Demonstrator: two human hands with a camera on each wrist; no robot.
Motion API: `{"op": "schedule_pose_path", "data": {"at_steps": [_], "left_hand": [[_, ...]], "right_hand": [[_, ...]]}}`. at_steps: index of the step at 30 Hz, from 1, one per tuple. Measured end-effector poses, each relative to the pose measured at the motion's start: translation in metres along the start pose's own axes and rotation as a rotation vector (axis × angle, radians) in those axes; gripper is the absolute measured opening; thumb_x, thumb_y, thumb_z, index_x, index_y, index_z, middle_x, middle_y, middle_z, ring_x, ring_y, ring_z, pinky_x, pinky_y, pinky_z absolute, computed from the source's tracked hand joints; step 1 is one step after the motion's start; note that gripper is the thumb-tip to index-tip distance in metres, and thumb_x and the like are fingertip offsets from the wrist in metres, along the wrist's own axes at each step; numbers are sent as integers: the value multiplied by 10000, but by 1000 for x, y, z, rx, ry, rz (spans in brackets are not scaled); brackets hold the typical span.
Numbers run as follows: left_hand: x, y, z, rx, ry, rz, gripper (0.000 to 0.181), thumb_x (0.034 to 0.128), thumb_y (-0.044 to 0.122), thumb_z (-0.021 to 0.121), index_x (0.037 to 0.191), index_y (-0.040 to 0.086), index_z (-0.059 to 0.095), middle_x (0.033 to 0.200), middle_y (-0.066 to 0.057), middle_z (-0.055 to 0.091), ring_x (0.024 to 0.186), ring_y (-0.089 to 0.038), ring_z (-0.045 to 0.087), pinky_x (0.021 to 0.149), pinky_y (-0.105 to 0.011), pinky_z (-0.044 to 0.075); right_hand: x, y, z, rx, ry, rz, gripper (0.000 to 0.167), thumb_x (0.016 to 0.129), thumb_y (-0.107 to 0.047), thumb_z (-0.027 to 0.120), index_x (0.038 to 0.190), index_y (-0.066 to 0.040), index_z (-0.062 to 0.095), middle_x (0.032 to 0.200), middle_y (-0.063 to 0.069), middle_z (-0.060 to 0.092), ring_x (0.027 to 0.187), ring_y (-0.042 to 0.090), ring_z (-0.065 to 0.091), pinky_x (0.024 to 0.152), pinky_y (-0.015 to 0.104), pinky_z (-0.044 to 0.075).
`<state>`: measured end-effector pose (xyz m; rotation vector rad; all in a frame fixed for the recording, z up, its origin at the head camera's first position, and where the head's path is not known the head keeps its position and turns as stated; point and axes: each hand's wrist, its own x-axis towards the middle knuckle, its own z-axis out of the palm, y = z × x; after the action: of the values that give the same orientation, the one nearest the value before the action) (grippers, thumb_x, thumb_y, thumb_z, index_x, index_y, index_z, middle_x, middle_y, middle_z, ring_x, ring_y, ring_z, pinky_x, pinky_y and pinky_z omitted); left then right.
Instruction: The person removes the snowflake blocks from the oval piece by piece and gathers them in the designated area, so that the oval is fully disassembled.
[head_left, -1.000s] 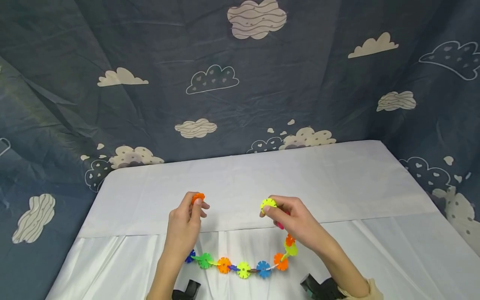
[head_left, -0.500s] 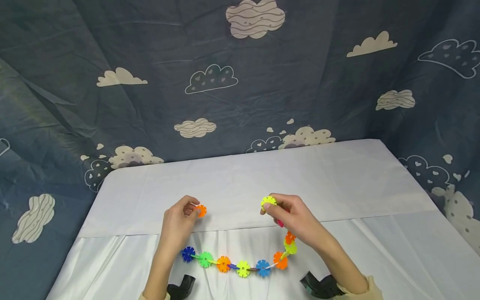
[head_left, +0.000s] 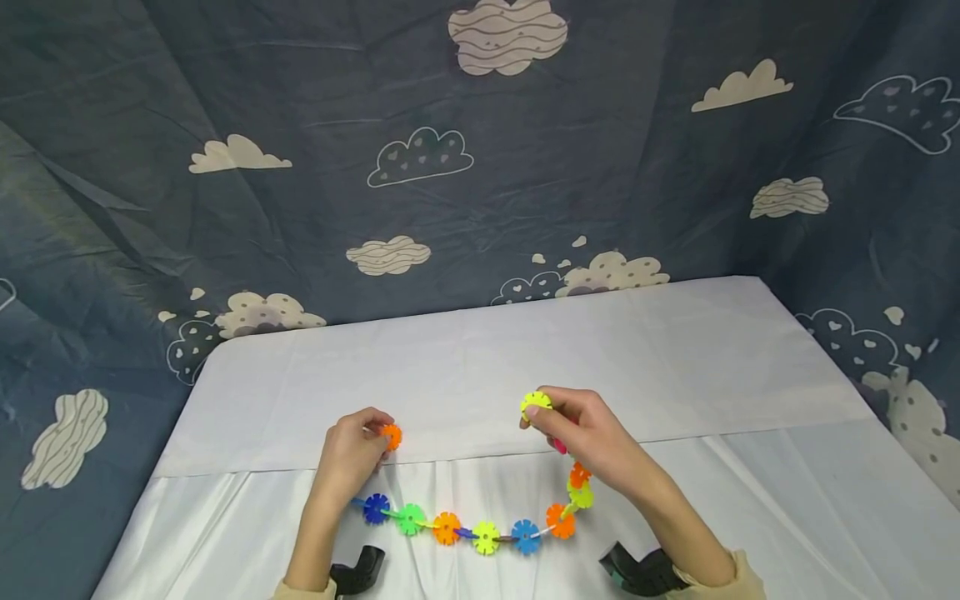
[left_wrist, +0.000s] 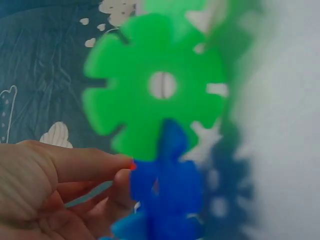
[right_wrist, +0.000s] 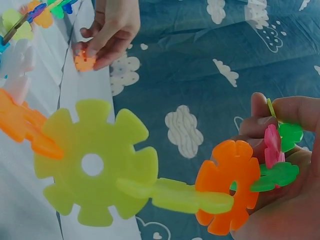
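Note:
Between thumb and fingertips, my left hand [head_left: 351,454] pinches an orange snowflake disc [head_left: 392,437]. My right hand [head_left: 596,442] pinches a yellow one [head_left: 536,405], with its other fingers curled near a pink disc [right_wrist: 272,145] and a green disc [right_wrist: 290,136]. From the right hand, a chain of interlocked discs curves down and left past an orange disc [head_left: 561,522], a light blue disc [head_left: 527,537] and a dark blue disc [head_left: 376,509] beside my left forearm. A green disc [left_wrist: 150,100] fills much of the left wrist view; only an orange sliver shows at the fingertips there.
White cloth [head_left: 480,375] covers the table, with a seam across it. A dark curtain [head_left: 330,208] printed with clouds stands behind and at the sides. Black wrist camera mounts [head_left: 360,572] sit near both forearms.
My left hand has moved down and slightly left with the orange disc, uncovering the chain's dark blue disc. The right hand stays almost still, holding the yellow disc.

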<state>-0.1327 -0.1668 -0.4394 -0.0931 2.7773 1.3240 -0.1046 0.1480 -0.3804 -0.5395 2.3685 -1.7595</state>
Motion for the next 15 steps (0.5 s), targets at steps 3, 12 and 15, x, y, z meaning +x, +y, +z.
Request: {"op": "schedule_pose_path", "data": {"at_steps": [3, 12, 15], "left_hand": [[0, -1, 2, 39, 5, 5, 241, 850, -46, 601, 1064, 13, 696, 878, -85, 650, 554, -145, 574, 520, -279, 486], [-5, 7, -3, 164, 39, 49, 243, 898, 20, 593, 1113, 58, 701, 1008, -61, 654, 715, -177, 563, 646, -339, 470], [-10, 20, -4, 197, 59, 96, 183, 945, 96, 606, 1095, 97, 712, 925, -21, 624, 700, -173, 517, 624, -327, 448]], "right_hand": [[0, 0, 0, 9, 1, 9, 171, 1018, -198, 552, 946, -110, 679, 655, 147, 449, 564, 319, 439, 533, 273, 394], [0, -1, 0, 17, -3, 6, 166, 1019, -201, 554, 943, -102, 662, 655, 122, 447, 571, 245, 438, 552, 275, 412], [-3, -5, 2, 5, -7, 3, 162, 1021, -218, 554, 954, -116, 660, 682, 102, 464, 614, 232, 461, 567, 276, 424]]}}
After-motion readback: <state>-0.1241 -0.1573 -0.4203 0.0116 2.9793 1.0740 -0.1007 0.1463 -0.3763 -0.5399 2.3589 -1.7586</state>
